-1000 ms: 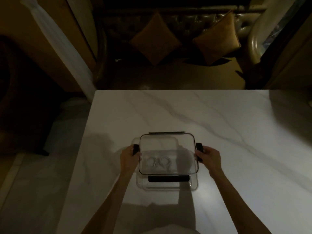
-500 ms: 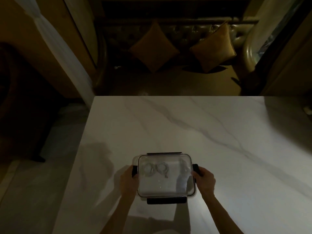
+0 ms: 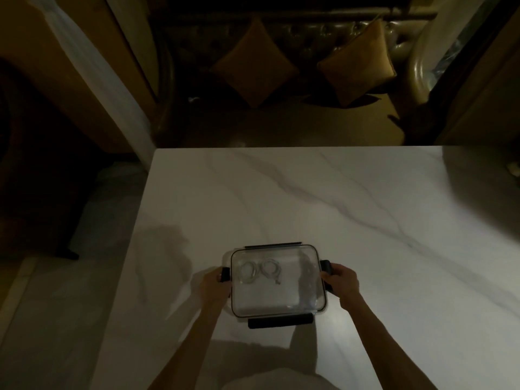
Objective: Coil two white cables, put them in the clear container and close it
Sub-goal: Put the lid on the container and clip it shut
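The clear container (image 3: 281,299) sits on the white marble table (image 3: 337,209) near its front edge, with the clear black-rimmed lid (image 3: 309,266) lying on top. Two coiled white cables (image 3: 260,271) lie side by side inside, at the far left, seen through the lid. My left hand (image 3: 212,282) grips the black side clip (image 3: 225,274) on the left. My right hand (image 3: 342,282) grips the black side clip (image 3: 326,267) on the right. The front clip (image 3: 280,322) sticks outward; the rear clip (image 3: 271,245) shows as a dark bar.
The table's left edge drops to a pale floor (image 3: 42,305). Beyond the far edge stands a dark tufted sofa (image 3: 281,52) with two brown cushions (image 3: 254,68). A small pale object (image 3: 513,170) lies at the table's far right edge.
One second ago the lid was held above and behind the container; it has come down onto the container. Both hands stayed on the side clips.
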A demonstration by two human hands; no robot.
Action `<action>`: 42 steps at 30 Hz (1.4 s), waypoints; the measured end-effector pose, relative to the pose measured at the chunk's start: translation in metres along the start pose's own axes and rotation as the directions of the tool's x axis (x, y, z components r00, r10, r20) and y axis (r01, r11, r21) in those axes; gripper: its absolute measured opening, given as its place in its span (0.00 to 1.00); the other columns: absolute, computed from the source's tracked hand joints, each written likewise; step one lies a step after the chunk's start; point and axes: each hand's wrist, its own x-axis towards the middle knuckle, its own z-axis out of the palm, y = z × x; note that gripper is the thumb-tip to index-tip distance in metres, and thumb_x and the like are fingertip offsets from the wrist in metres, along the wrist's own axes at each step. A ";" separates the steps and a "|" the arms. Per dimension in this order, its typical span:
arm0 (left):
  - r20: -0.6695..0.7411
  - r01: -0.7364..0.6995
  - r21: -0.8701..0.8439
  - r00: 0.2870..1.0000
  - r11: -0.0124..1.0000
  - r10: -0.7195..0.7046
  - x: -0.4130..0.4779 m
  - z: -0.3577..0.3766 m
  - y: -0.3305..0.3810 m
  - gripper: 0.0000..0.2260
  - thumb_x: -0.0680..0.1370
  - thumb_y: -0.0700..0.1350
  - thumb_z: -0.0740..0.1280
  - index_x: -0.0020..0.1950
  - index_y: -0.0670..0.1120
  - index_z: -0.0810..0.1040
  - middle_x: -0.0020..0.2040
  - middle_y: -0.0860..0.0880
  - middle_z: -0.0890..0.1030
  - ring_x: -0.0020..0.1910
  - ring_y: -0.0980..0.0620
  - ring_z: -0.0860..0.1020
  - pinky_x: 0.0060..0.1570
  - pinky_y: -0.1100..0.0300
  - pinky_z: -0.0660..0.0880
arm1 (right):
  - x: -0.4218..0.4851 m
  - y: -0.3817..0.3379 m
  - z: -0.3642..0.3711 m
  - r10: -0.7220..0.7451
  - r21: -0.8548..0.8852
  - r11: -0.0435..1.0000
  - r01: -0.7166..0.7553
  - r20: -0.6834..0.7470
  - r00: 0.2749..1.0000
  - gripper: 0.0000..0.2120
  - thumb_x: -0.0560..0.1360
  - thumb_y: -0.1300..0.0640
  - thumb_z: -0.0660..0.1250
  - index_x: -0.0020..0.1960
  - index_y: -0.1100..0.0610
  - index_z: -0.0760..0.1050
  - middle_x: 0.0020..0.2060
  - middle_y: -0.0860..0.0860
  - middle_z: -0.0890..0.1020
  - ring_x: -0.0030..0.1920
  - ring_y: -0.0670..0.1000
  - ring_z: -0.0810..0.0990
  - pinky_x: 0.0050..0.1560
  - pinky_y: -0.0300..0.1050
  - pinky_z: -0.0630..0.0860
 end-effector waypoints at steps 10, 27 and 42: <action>0.082 0.108 -0.029 0.991 0.994 -0.105 -0.011 -0.005 0.002 0.08 0.69 0.29 0.66 0.41 0.38 0.82 0.34 0.40 0.81 0.35 0.40 0.82 0.39 0.39 0.82 | 0.002 0.007 -0.008 0.076 -0.023 0.997 -0.076 0.031 0.997 0.16 0.70 0.68 0.73 0.57 0.61 0.81 0.44 0.59 0.84 0.44 0.60 0.84 0.45 0.52 0.83; 0.151 0.092 -0.038 0.985 0.995 -0.085 -0.038 0.000 -0.007 0.15 0.72 0.31 0.61 0.35 0.50 0.75 0.40 0.38 0.80 0.39 0.38 0.81 0.41 0.39 0.80 | -0.030 0.030 -0.018 -0.043 -0.061 0.997 0.044 0.013 0.999 0.13 0.70 0.62 0.70 0.52 0.52 0.84 0.36 0.51 0.85 0.36 0.53 0.81 0.41 0.49 0.78; 0.692 -0.310 0.361 0.721 0.880 -0.030 0.027 0.054 0.111 0.11 0.77 0.37 0.63 0.57 0.36 0.79 0.50 0.46 0.78 0.46 0.50 0.75 0.32 0.73 0.70 | -0.035 0.020 -0.016 -0.052 0.222 0.974 0.051 -0.003 0.999 0.15 0.74 0.70 0.67 0.57 0.58 0.81 0.45 0.57 0.84 0.44 0.56 0.81 0.46 0.47 0.80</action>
